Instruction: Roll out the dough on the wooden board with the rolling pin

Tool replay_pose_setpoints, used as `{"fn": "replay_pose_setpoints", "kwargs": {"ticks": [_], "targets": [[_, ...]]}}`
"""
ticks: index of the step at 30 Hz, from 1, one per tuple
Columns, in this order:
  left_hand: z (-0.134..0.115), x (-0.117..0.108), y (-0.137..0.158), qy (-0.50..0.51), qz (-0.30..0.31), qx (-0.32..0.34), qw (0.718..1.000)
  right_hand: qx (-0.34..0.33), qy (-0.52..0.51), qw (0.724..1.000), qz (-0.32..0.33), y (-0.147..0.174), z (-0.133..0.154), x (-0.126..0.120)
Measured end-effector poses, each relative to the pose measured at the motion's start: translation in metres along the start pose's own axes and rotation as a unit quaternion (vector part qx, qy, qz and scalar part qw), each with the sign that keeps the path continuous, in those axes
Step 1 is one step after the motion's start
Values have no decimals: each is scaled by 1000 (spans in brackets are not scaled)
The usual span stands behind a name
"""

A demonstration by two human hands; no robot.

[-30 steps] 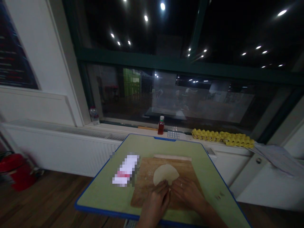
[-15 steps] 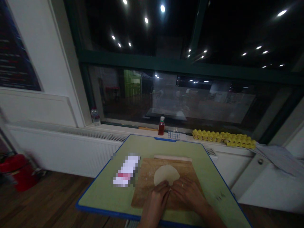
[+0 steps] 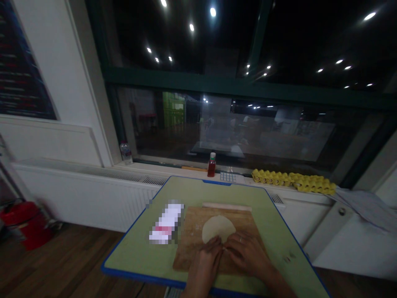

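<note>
A round, flat sheet of dough [image 3: 218, 227] lies on a wooden board [image 3: 189, 248]. At its near edge, my left hand [image 3: 209, 253] is closed, its fingertips pressed on the dough. Close beside it, my right hand [image 3: 245, 250] pinches the dough's near edge, a ring showing on one finger. The two hands' fingertips almost meet, and they hide that part of the edge. Behind the dough, a pale rolling pin [image 3: 228, 206] rests along the far edge of the board.
The board sits on a green folding table [image 3: 142, 256] with a blue rim. A pixelated pale object [image 3: 167, 221] lies left of the board. On the windowsill stand a bottle of red liquid [image 3: 211, 165], a clear bottle [image 3: 125, 153] and yellow egg trays [image 3: 294, 181]. A red bucket [image 3: 26, 225] is on the floor.
Both hands stay at the dough's near edge; the right fingers have shifted slightly. The whole view has moved a little, and the dough lies much as before.
</note>
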State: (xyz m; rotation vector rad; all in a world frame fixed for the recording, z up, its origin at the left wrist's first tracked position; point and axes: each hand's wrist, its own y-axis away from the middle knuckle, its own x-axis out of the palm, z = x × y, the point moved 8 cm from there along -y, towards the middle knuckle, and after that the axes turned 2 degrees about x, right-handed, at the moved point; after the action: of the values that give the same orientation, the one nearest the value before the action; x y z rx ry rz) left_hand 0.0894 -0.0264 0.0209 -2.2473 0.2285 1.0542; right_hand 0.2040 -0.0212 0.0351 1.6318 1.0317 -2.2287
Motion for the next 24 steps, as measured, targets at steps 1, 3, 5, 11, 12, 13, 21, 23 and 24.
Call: {"fn": "replay_pose_setpoints", "kwargs": {"ticks": [1, 3, 5, 11, 12, 13, 21, 23, 24], "targets": [[0, 0, 0, -2, -2, 3, 1000, 5, -2, 1000, 6, 0, 0, -1], [0, -1, 0, -4, -6, 8, 1000, 11, -4, 1000, 24, -1, 1, -1], [0, -1, 1, -6, -9, 9, 1000, 12, -3, 999, 41, -1, 2, 0], [-1, -10, 10, -22, -41, 21, 999, -5, 18, 999, 41, 7, 5, 2], [-2, -12, 13, -30, -47, 26, 998, -10, 21, 999, 39, 10, 5, 2], [-3, -14, 16, -39, -49, 34, 997, -13, 23, 999, 38, 12, 5, 3], [-13, -11, 32, -141, -36, 121, 982, -39, 84, 995, 21, 27, 16, 4], [-13, -9, 34, -159, -45, 137, 977, -29, 92, 995, 14, 28, 18, 3], [-13, -8, 35, -166, -49, 145, 974, -20, 92, 996, 8, 28, 18, 3]]}}
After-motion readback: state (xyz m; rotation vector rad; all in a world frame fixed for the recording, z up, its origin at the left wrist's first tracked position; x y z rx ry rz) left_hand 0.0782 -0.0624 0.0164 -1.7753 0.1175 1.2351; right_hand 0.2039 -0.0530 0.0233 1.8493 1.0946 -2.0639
